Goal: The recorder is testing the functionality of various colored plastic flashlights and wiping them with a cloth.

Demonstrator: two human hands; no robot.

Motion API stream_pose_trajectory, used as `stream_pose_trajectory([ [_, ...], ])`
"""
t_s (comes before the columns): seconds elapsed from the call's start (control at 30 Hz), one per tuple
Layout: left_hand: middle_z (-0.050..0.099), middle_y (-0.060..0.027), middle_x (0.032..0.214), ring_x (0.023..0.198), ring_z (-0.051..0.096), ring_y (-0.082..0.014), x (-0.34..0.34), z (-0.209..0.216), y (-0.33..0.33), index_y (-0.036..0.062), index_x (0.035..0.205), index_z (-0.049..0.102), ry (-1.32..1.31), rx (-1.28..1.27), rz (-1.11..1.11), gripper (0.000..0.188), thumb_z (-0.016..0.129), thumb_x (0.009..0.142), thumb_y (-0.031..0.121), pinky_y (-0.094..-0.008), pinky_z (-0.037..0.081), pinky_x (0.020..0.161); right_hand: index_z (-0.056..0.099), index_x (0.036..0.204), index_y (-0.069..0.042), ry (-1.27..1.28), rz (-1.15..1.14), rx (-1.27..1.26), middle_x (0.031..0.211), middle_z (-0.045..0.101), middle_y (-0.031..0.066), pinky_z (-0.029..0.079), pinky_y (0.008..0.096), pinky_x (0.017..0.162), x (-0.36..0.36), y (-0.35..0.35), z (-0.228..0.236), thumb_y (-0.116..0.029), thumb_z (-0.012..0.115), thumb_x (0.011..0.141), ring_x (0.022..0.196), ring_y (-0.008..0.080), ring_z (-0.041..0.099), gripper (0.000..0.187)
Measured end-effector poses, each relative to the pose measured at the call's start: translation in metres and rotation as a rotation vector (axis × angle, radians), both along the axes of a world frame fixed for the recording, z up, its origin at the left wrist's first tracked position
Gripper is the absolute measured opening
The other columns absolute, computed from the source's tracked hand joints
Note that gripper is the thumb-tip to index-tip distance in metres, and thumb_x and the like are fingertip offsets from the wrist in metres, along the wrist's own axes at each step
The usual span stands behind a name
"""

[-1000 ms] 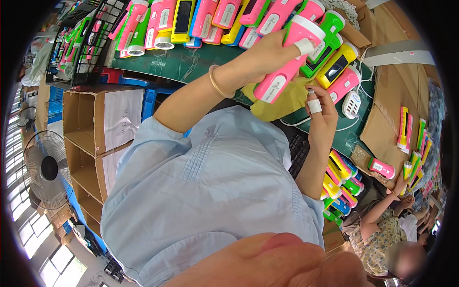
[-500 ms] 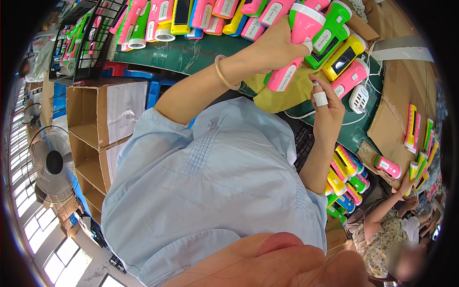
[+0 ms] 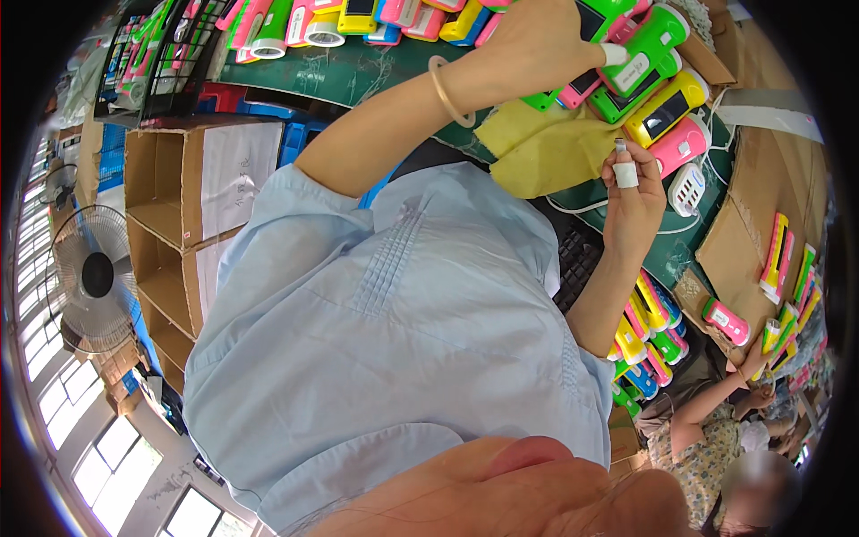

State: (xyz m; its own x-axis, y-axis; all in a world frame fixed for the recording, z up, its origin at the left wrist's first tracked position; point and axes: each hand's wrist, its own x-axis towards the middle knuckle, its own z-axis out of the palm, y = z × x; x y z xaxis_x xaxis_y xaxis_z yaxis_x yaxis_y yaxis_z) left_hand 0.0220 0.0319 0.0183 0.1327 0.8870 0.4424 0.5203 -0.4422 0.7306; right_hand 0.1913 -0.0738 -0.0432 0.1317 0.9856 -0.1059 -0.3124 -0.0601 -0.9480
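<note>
My left hand [image 3: 550,49], a bangle on its wrist and a white wrap on its thumb, is closed around a green flashlight [image 3: 595,20] with a dark panel. Most of that flashlight is hidden behind the hand. Fingers and thumb of my right hand [image 3: 633,201] pinch a small metal-tipped plug [image 3: 620,143]; a white band shows at its fingers. Between the hands lies a yellow cloth [image 3: 559,148] on the green table. Just beyond the right hand are a pink flashlight [image 3: 682,143], a yellow flashlight [image 3: 667,109] and a green flashlight [image 3: 650,49].
A white multi-port charger [image 3: 687,190] with white cables sits right of my right hand. Flashlights line the table's far side. A black wire basket [image 3: 170,67] and cardboard compartments [image 3: 157,188] stand left, near a fan [image 3: 97,273]. A co-worker [image 3: 702,438] handles flashlights at the lower right.
The pink flashlight that my left hand held over the cloth is no longer in it; the hand has moved farther away, onto a green flashlight. My right hand keeps its pinch.
</note>
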Motion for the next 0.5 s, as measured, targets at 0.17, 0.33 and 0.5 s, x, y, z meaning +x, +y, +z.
stream_pose_trajectory([
  [0.17, 0.042, -0.0168, 0.11, 0.103, 0.045, -0.0281, -0.008, 0.007, -0.004, -0.0046, 0.125, 0.023, -0.436, -0.301, -0.224, 0.068, 0.066, 0.078, 0.02, -0.0353, 0.039, 0.088, 0.057, 0.094, 0.003, -0.056, 0.058, -0.022, 0.078, 0.057, 0.0043, 0.038, 0.0202, 0.059, -0.002, 0.006, 0.006, -0.007, 0.06, 0.083, 0.067, 0.0094, 0.052, 0.015],
  [0.33, 0.05, -0.003, 0.089, 0.078, 0.05, -0.0137, -0.017, 0.013, -0.005, 0.002, 0.115, 0.043, -0.934, -0.931, -0.329, 0.036, 0.056, 0.087, 0.022, -0.0276, 0.045, 0.068, 0.06, 0.094, 0.001, -0.126, 0.024, 0.023, 0.077, 0.056, 0.0013, 0.038, 0.0189, 0.059, -0.009, 0.018, 0.018, -0.009, 0.063, 0.081, 0.067, 0.007, 0.051, 0.016],
  [0.5, 0.051, -0.003, 0.082, 0.073, 0.05, -0.0107, -0.014, 0.016, -0.003, 0.0014, 0.108, 0.049, -0.693, -0.716, -0.34, 0.027, 0.055, 0.087, 0.016, -0.0264, 0.043, 0.058, 0.061, 0.093, 0.0, -0.208, 0.04, 0.064, 0.078, 0.056, -0.0003, 0.038, 0.0174, 0.061, -0.019, 0.024, 0.022, -0.01, 0.064, 0.08, 0.069, 0.0055, 0.05, 0.017],
])
